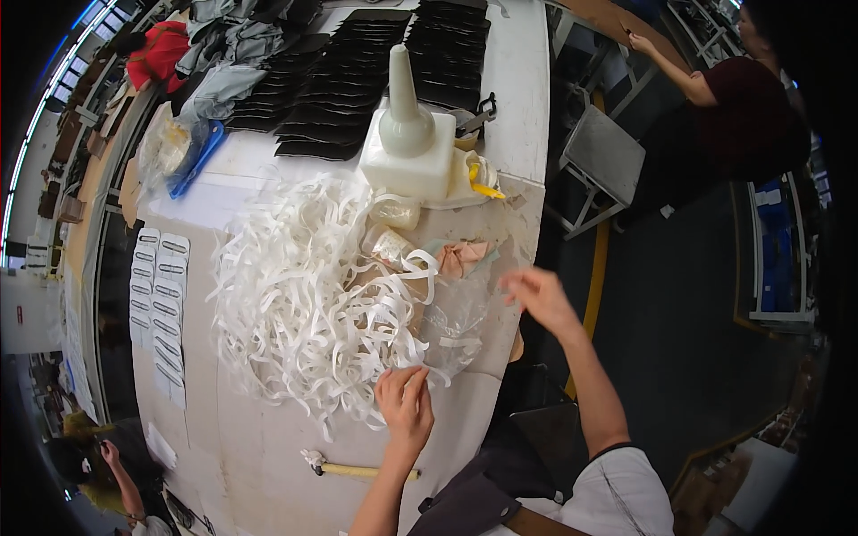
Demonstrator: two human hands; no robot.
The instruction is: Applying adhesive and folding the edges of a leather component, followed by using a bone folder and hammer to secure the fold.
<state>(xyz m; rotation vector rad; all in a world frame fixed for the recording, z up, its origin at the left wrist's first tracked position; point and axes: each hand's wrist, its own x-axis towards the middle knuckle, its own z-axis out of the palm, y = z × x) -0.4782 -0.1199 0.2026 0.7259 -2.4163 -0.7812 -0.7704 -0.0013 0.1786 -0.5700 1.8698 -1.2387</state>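
Note:
A large tangled heap of white ribbon-like strips (pixel 304 295) covers the middle of the table. My left hand (pixel 407 409) is at the heap's lower right edge, its thumb and fingers pinched together; whatever they hold is too small to make out. My right hand (pixel 543 299) is raised near the table's right edge, fingers bent and slightly apart, with nothing visible in them. Between the hands lies a clear plastic bag (pixel 456 326). A crumpled pinkish cloth (pixel 463 257) is just left of my right hand, beside a small tipped container (pixel 391 246).
A white square bottle with a tall cone nozzle (pixel 416 147) stands behind the heap. Rows of black pieces (pixel 344 85) fill the far table. White cards (pixel 165 308) lie left, a yellow-handled tool (pixel 366 471) near. Other people work nearby; a stool (pixel 603 152) stands right.

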